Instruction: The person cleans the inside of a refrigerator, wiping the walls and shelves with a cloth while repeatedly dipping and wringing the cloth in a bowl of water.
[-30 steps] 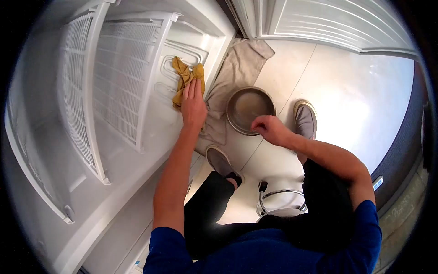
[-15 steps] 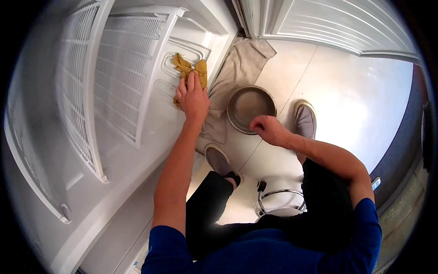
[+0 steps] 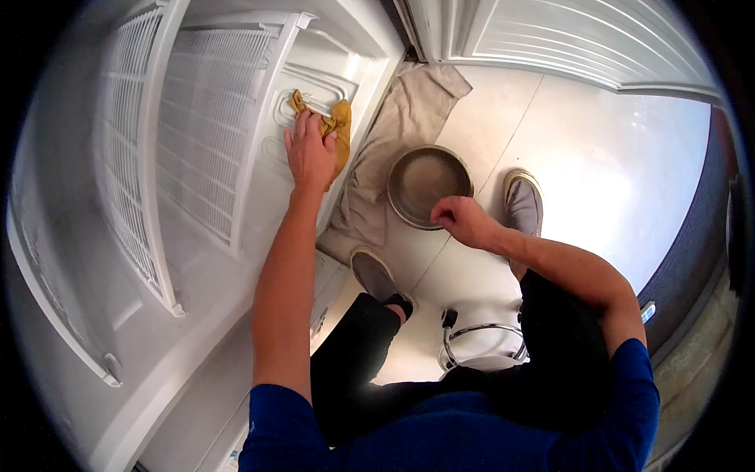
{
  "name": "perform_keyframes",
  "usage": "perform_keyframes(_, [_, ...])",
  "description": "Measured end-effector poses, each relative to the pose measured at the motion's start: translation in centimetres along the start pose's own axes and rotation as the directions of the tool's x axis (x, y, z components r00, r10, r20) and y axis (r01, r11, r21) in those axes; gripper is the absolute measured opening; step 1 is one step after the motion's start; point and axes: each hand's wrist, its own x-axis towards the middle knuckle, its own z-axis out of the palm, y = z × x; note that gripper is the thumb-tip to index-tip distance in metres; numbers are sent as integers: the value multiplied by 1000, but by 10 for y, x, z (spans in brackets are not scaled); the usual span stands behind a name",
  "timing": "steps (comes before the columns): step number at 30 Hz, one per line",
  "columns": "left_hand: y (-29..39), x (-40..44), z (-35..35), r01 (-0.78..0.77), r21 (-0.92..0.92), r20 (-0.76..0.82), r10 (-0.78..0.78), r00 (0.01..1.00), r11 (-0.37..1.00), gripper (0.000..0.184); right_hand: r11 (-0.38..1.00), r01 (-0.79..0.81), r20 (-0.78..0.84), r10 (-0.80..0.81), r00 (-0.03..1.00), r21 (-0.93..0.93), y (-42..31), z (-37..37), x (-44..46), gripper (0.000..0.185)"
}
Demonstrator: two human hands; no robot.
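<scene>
White cabinet (image 3: 181,377): opened toward the floor's left side; wire racks (image 3: 212,110) are set within it.
Floor (image 3: 487,118): bordered by the cabinet's front edge.
Coil panel (image 3: 275,149): seen inside the cabinet, between the nearer rack and the front edge.
Grey towel (image 3: 413,102): spread on the floor along the cabinet's front edge.
Bowl (image 3: 393,185): set on the floor by the towel's right edge; contact with the towel cannot be told.
Yellow cloth (image 3: 340,130): bunched over the coil panel, close to the cabinet's front edge. Its fuller part is laid along the thumb side, the long axis run roughly in line with the forearm; a small tip is pushed out past the fingers.
Left hand (image 3: 311,153): the nearer one, in contact; its grip is narrowed, with cloth held between thumb and fingers.
Right hand (image 3: 464,223): kept well apart from the cloth, over the bowl's near edge; its fingers are loosely curled, and whether anything is held cannot be told.
</scene>
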Motion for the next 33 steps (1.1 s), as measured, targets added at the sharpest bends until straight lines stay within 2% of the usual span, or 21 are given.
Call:
perform_keyframes(1, [-5, 4, -1, 7, 1, 0, -7, 1000, 1000, 49, 1000, 2, 7, -2, 1000, -2, -3, -1, -1, 13])
perform_keyframes(3, [-13, 17, -9, 84, -199, 152, -53, 987, 976, 48, 999, -18, 0, 18, 1000, 29, -7, -3, -1, 13])
perform_keyframes(4, [-11, 20, -13, 82, -198, 151, -52, 987, 977, 48, 999, -16, -1, 16, 1000, 30, -7, -2, -2, 13])
perform_keyframes(7, [-2, 17, -21, 41, -158, 100, -25, 995, 987, 44, 998, -24, 1, 24, 1000, 55, -8, -2, -2, 13])
perform_keyframes(9, [13, -5, -18, 207, -83, -77, -213, 974, 975, 47, 995, -58, 7, 57, 998, 79, -10, -5, -2, 12])
perform_keyframes(13, [24, -43, -9, 193, -51, -43, -195, 980, 980, 46, 996, -26, -15, 28, 1000, 84, -8, -5, 0, 11])
perform_keyframes(16, [12, -39, -15, 164, -114, -58, -172, 983, 980, 35, 991, -46, -35, 51, 998, 125, -10, -4, -2, 15])
perform_keyframes(18, [4, -20, -27, 159, -298, -90, -194, 977, 941, 21, 995, -27, -21, 29, 999, 97, -11, -6, 0, 15])
perform_keyframes(19, [9, -8, -39, 154, -296, -90, -188, 978, 943, 21, 995, -26, -25, 28, 999, 101, -10, -5, 1, 15])
perform_keyframes(21, [18, 13, -59, 110, -296, -297, -201, 933, 949, 15, 996, -5, -44, 8, 999, 87, -10, -5, 0, 14])
perform_keyframes(25, [15, 50, -50, 120, -385, -288, -242, 926, 915, 19, 997, -20, -53, 25, 998, 78, -12, -3, 0, 14])
perform_keyframes(27, [5, 54, -23, -24, -106, -29, 21, 999, 994, 24, 996, -12, -40, 16, 999, 90, -8, -3, 1, 14])
perform_keyframes(28, [4, 52, -8, -34, -127, 88, 45, 995, 991, 31, 996, -15, -39, 19, 999, 92, -7, -3, 0, 14])
perform_keyframes(29, [-3, 48, 0, -33, -128, 91, 45, 995, 991, 31, 996, -15, -41, 19, 999, 87, -7, -4, 0, 14])
perform_keyframes(31, [0, 48, -7, -70, -22, 185, 73, 980, 997, 45, 996, -17, -45, 21, 999, 83, -8, -5, 0, 14])
perform_keyframes(32, [1, 44, -12, -51, 67, 265, 31, 964, 996, 53, 996, -27, -44, 31, 999, 88, -10, -5, -1, 14])
perform_keyframes(33, [-2, 43, -9, -48, 67, 264, 29, 964, 997, 53, 995, -36, -42, 40, 998, 90, -10, -5, -1, 14])
